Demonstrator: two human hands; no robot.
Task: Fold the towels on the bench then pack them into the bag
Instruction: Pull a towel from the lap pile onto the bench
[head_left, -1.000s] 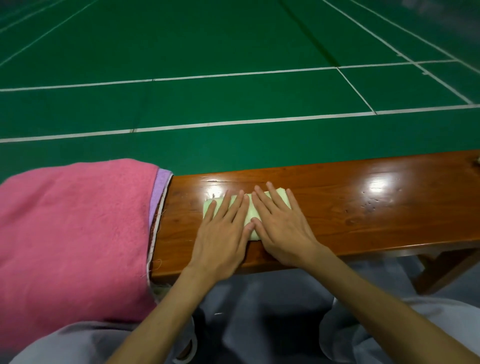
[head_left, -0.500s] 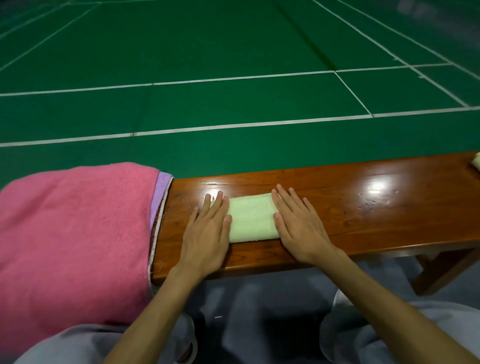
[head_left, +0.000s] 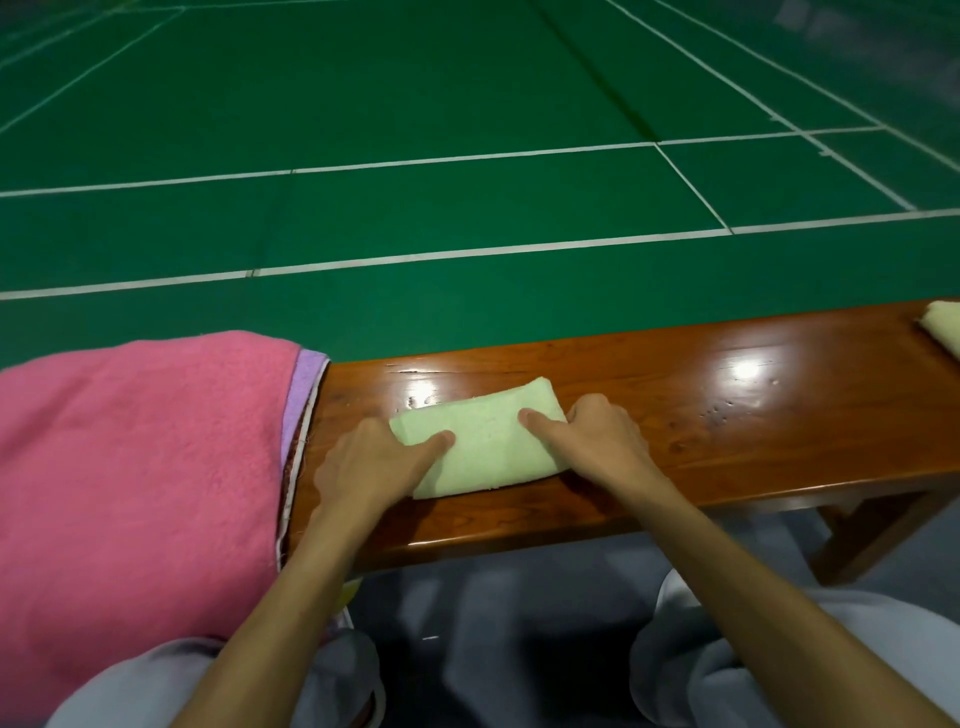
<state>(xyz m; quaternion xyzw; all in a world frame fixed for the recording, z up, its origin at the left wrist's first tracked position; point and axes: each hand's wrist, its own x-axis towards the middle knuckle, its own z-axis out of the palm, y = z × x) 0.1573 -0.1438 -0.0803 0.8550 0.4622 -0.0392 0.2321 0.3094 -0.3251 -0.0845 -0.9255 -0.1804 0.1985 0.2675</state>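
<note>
A person's left hand (head_left: 371, 467) and right hand (head_left: 597, 439) are pinching opposite ends of a pale green towel (head_left: 483, 452), thumbs on top, as it is lying mid-bench (head_left: 727, 415), just right of a pink towel (head_left: 140, 493). Should either pinch be slackening during a lift, the soft layers are likely springing open. The towel is looking compact, rectangular and slightly skewed.
</note>
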